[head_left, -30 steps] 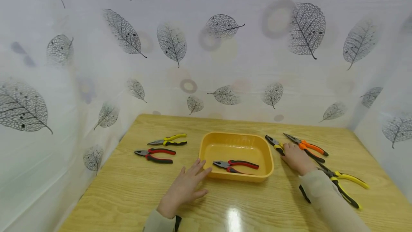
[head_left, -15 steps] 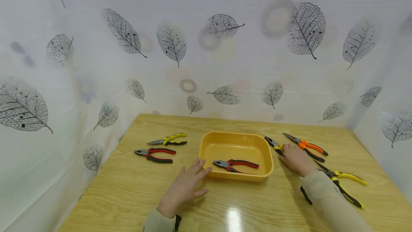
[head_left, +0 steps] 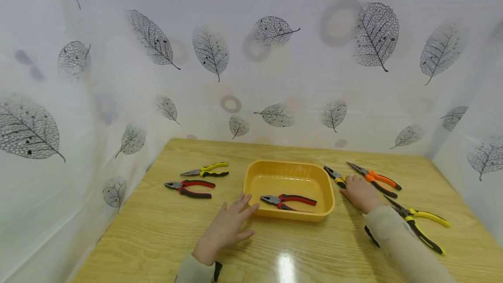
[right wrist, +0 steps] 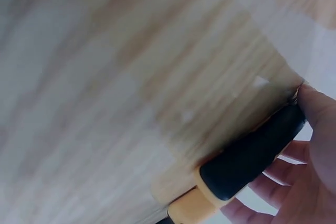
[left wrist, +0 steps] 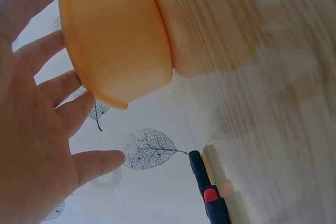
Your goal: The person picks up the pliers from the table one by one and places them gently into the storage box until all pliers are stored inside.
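Note:
My right hand (head_left: 363, 193) holds the handles of yellow-and-black combination pliers (head_left: 333, 174), which lie on the table just right of the yellow tray (head_left: 288, 215). In the right wrist view the thumb is at the end of a black handle grip (right wrist: 252, 150), with fingers along its far side. My left hand (head_left: 225, 232) is spread, its fingertips touching the tray's rim at the near left corner. Inside the tray lie red-and-black pliers (head_left: 299, 199), partly hidden by the front wall.
Left of the tray are yellow-and-black long-nose pliers (head_left: 208, 170) and red-and-black pliers (head_left: 190, 188). On the right lie orange-and-black long-nose pliers (head_left: 373, 178) and larger yellow-and-black pliers (head_left: 420, 219), partly behind the right forearm. A leaf-patterned curtain (head_left: 251, 77) borders the wooden table (head_left: 157, 239).

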The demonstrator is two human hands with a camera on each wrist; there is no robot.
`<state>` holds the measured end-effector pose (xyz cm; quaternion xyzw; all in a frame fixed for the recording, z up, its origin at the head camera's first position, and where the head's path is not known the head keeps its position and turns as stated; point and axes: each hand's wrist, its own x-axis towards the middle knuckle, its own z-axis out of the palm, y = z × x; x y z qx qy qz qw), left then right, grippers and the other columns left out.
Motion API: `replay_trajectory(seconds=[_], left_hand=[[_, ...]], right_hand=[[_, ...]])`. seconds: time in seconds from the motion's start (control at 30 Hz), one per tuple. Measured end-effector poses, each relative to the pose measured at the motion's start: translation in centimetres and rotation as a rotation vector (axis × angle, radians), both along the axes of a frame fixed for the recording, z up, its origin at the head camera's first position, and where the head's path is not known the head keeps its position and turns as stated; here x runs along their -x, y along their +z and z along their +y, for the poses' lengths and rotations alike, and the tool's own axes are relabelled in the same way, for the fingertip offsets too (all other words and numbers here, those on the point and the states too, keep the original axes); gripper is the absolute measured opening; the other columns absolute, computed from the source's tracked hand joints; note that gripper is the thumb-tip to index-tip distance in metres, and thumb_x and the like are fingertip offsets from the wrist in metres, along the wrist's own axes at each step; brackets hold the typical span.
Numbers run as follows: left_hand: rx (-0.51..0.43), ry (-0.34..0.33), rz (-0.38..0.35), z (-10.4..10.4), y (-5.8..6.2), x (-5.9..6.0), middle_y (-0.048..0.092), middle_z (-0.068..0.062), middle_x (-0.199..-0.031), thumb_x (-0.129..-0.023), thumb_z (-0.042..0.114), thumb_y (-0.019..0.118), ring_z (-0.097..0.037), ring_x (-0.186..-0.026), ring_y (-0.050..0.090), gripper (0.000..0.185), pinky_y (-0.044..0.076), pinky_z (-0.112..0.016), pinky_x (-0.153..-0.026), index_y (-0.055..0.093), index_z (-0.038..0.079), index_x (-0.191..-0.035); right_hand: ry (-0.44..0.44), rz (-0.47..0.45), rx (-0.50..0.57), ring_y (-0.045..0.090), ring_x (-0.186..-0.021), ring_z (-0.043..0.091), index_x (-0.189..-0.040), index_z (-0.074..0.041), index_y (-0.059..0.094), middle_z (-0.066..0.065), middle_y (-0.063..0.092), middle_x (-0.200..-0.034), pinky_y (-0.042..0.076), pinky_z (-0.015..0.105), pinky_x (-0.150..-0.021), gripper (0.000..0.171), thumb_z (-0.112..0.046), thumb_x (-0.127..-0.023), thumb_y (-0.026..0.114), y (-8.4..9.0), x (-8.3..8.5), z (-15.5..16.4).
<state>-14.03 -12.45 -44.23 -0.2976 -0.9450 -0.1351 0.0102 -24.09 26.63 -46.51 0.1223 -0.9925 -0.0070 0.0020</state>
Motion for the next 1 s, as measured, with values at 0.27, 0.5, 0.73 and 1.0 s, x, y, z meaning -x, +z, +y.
replay_trajectory(seconds=[0.27,0.5,0.73,1.0], left_hand=[[-0.004,-0.01,0.004,0.1,-0.1,0.1,0.025,-0.009,-0.143,-0.081,0.04,0.061,-0.024,-0.131,0.017,0.064,0.026,-0.062,-0.091,0.036,0.02,-0.136],[-0.008,-0.009,0.004,0.2,0.0,0.0,0.025,-0.009,-0.143,-0.08,0.04,0.061,-0.024,-0.131,0.017,0.064,0.026,-0.062,-0.091,0.037,0.02,-0.136],[0.009,0.002,0.005,0.1,-0.1,0.1,0.025,-0.009,-0.143,-0.08,0.041,0.061,-0.023,-0.131,0.016,0.064,0.026,-0.062,-0.091,0.037,0.021,-0.136],[0.018,0.005,-0.005,0.1,-0.2,0.3,0.024,-0.009,-0.143,-0.08,0.041,0.061,-0.024,-0.131,0.016,0.064,0.026,-0.062,-0.091,0.036,0.021,-0.136]], right_hand=[[-0.03,-0.057,0.004,0.047,-0.08,0.039,-0.095,0.007,0.047,0.021,0.047,-0.085,0.043,0.053,-0.058,0.031,-0.023,-0.087,0.055,0.2,0.1,0.3],[-0.078,-0.111,0.016,0.045,-0.086,0.043,-0.099,0.009,0.046,0.025,0.047,-0.091,0.038,0.061,-0.059,0.033,-0.023,-0.089,0.05,1.1,-0.2,0.4],[-0.015,0.02,-0.087,0.042,-0.085,0.041,-0.096,0.006,0.047,0.023,0.044,-0.085,0.036,0.065,-0.057,0.028,-0.02,-0.088,0.052,1.9,-0.4,0.6],[0.006,0.087,-0.106,0.042,-0.085,0.039,-0.099,0.005,0.048,0.022,0.046,-0.088,0.035,0.062,-0.059,0.032,-0.023,-0.086,0.056,2.8,-0.6,0.8]])
